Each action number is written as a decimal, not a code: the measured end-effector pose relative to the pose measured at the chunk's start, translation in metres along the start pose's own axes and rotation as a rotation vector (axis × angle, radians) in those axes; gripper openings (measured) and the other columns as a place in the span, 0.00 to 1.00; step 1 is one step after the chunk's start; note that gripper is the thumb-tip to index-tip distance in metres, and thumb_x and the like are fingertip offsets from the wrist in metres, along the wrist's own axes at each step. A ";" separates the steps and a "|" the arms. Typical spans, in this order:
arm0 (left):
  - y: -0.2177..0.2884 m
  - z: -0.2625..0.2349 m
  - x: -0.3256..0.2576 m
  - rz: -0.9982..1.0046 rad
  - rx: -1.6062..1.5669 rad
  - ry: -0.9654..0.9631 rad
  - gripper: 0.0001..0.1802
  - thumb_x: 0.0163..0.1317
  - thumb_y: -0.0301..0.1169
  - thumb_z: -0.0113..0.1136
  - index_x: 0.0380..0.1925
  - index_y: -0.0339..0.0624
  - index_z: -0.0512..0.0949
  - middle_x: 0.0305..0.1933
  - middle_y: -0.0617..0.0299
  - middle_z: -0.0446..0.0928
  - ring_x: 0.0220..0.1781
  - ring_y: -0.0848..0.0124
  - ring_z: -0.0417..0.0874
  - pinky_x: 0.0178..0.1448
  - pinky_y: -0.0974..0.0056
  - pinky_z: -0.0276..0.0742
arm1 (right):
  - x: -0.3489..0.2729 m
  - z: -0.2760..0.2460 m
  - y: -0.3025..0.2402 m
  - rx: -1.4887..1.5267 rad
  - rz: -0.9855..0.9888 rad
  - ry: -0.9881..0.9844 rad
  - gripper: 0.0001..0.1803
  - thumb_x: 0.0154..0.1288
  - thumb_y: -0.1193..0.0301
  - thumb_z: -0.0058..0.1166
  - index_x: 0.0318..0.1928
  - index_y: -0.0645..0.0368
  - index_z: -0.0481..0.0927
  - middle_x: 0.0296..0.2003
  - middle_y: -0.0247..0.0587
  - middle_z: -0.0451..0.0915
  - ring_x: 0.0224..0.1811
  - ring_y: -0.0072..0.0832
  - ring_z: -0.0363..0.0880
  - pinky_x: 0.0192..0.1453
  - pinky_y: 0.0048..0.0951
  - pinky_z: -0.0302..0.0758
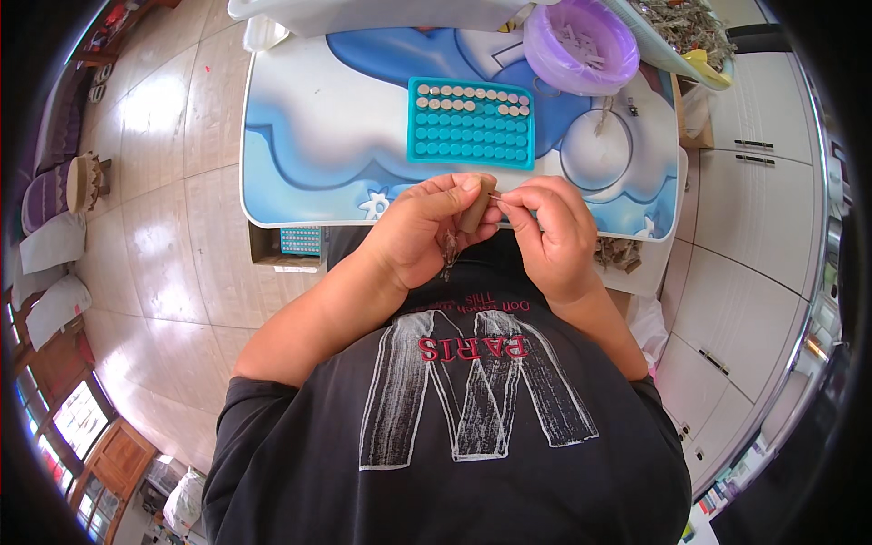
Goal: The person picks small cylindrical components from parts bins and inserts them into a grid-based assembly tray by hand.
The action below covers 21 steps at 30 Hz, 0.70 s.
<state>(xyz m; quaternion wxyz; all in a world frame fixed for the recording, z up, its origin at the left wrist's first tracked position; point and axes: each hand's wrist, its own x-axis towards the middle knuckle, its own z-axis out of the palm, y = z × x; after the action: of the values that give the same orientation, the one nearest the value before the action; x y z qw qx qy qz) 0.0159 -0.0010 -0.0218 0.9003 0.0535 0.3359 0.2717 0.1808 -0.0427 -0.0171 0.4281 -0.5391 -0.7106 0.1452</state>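
Observation:
My left hand [425, 229] grips a short brown cylinder [476, 205], like a cork, upright between thumb and fingers, just in front of the table's near edge. My right hand [548, 234] pinches a thin metal pin [494, 195] whose tip touches the top of the cylinder. Small dark metal bits hang below my left palm [449, 257]. Beyond the hands lies a teal tray [470, 123] with rows of round wells; its two far rows hold several pale round pieces.
The small table [309, 136] has a blue and white cartoon top. A purple bowl [581, 44] with small pieces stands at the far right. A teal tray [301, 240] sits on the shelf below. White cabinets [754, 227] are right, tiled floor left.

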 end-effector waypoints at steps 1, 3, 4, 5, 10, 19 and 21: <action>0.003 -0.005 0.003 0.040 0.043 -0.217 0.17 0.65 0.36 0.54 0.46 0.34 0.74 0.39 0.60 0.77 0.42 0.69 0.78 0.50 0.65 0.73 | 0.000 0.001 0.001 0.008 0.003 -0.012 0.09 0.48 0.80 0.61 0.31 0.61 0.76 0.29 0.40 0.76 0.29 0.37 0.76 0.32 0.33 0.72; -0.001 -0.005 0.001 0.016 0.027 -0.052 0.11 0.63 0.35 0.56 0.38 0.39 0.77 0.34 0.63 0.78 0.39 0.70 0.79 0.47 0.66 0.75 | 0.000 0.001 0.001 -0.021 -0.006 -0.022 0.09 0.49 0.80 0.61 0.31 0.61 0.76 0.29 0.40 0.76 0.30 0.37 0.76 0.33 0.33 0.72; 0.000 -0.002 0.000 0.001 0.038 0.015 0.11 0.64 0.35 0.56 0.38 0.39 0.77 0.34 0.63 0.78 0.39 0.70 0.79 0.47 0.66 0.74 | 0.000 0.000 0.002 -0.053 -0.012 -0.032 0.09 0.49 0.79 0.61 0.32 0.60 0.76 0.30 0.40 0.76 0.30 0.37 0.76 0.33 0.34 0.72; 0.000 0.001 0.000 -0.009 0.053 0.042 0.10 0.64 0.35 0.56 0.37 0.40 0.77 0.33 0.64 0.77 0.40 0.70 0.78 0.48 0.66 0.73 | 0.001 -0.001 0.001 -0.054 -0.012 -0.032 0.09 0.49 0.79 0.61 0.32 0.60 0.76 0.30 0.40 0.76 0.30 0.37 0.76 0.33 0.34 0.72; 0.000 0.009 -0.001 -0.007 0.052 0.101 0.12 0.65 0.37 0.53 0.28 0.40 0.75 0.32 0.67 0.71 0.36 0.74 0.71 0.44 0.68 0.67 | 0.003 0.000 0.000 -0.091 -0.036 -0.046 0.09 0.48 0.79 0.62 0.31 0.60 0.76 0.30 0.40 0.76 0.30 0.38 0.76 0.33 0.35 0.72; -0.004 -0.012 0.009 0.020 0.073 -0.135 0.14 0.67 0.37 0.51 0.42 0.38 0.76 0.31 0.69 0.72 0.39 0.74 0.75 0.49 0.67 0.73 | 0.004 0.000 0.002 -0.076 -0.024 -0.090 0.10 0.49 0.78 0.62 0.33 0.60 0.76 0.30 0.40 0.76 0.30 0.38 0.76 0.34 0.35 0.72; -0.003 -0.006 0.003 -0.010 0.096 -0.018 0.14 0.66 0.37 0.52 0.42 0.37 0.76 0.32 0.67 0.75 0.39 0.73 0.77 0.48 0.67 0.74 | 0.003 -0.001 0.001 -0.089 -0.032 -0.097 0.10 0.48 0.78 0.62 0.33 0.60 0.77 0.30 0.40 0.76 0.30 0.38 0.75 0.34 0.35 0.72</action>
<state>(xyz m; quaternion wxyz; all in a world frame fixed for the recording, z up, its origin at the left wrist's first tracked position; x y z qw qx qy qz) 0.0155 -0.0027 -0.0295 0.9010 0.0974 0.3407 0.2503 0.1820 -0.0400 -0.0159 0.3710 -0.5383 -0.7450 0.1326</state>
